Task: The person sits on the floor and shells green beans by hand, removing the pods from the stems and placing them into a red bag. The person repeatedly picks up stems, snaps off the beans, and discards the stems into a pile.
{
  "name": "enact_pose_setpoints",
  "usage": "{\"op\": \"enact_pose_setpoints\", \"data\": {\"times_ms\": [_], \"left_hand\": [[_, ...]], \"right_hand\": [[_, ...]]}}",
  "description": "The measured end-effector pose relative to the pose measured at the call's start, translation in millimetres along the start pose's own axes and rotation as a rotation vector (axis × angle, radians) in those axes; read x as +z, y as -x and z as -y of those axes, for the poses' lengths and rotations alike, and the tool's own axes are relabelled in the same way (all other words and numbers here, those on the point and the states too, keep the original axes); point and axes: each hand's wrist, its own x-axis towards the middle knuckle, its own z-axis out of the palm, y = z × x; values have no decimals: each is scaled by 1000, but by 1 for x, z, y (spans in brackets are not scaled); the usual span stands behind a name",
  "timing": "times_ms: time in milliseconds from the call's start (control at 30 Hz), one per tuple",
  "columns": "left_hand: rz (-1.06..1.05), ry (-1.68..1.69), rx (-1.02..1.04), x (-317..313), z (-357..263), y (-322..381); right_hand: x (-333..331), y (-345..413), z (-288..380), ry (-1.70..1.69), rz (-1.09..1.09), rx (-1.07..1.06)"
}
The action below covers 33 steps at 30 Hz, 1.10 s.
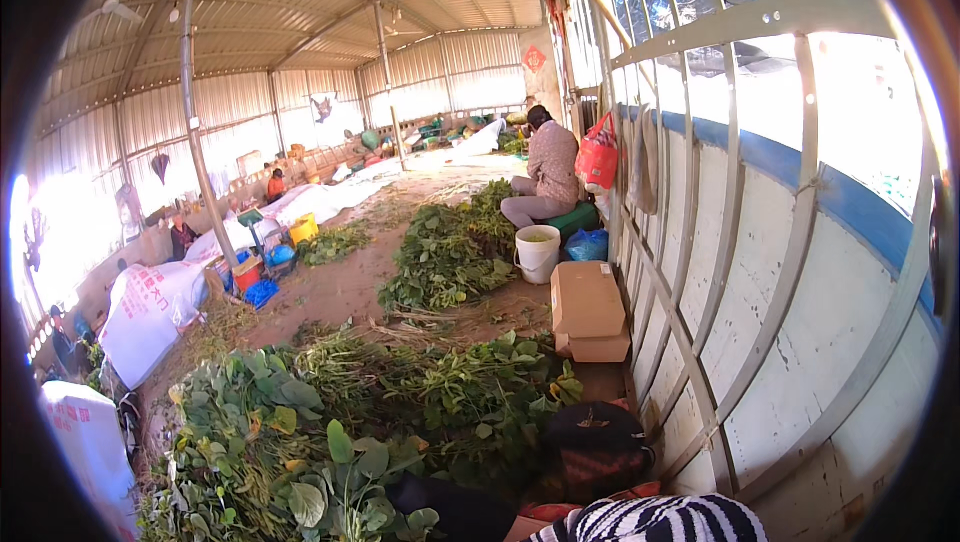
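Note:
Neither of my hands is in view. Before me lies a large heap of cut leafy bean plants (pixel 435 399), with green pods among the stems and a few yellowing leaves. At the bottom edge shows a black-and-white striped knitted garment (pixel 667 519); whatever arm it may cover is cut off by the frame. Dark cloth (pixel 450 508) lies against the near side of the heap. To the heap's right stands a dark bag (pixel 600 459) with a black top, close to the wall.
Brown cardboard boxes (pixel 589 309) and a white bucket (pixel 537 253) stand along the barred metal wall (pixel 720 242). Beyond, a person (pixel 551 159) sits on a green seat beside another plant pile (pixel 450 249). White sheeting (pixel 150 309), a metal post (pixel 196 114) and more people are at left.

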Motion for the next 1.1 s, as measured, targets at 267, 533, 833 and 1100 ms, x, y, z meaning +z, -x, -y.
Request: {"op": "enact_pose_setpoints", "data": {"times_ms": [267, 533, 833, 1100], "left_hand": [[0, -16, 7, -2, 6, 8], [-35, -41, -2, -7, 10, 18], [-96, -72, -21, -20, 19, 40], [-159, -98, -102, -53, 36, 63]], "right_hand": [[12, 4, -2, -1, -45, -42], [20, 8, 8, -143, 8, -28], [8, -25, 59, -486, 329, -104], [8, -49, 52, 499, -152, -605]]}}
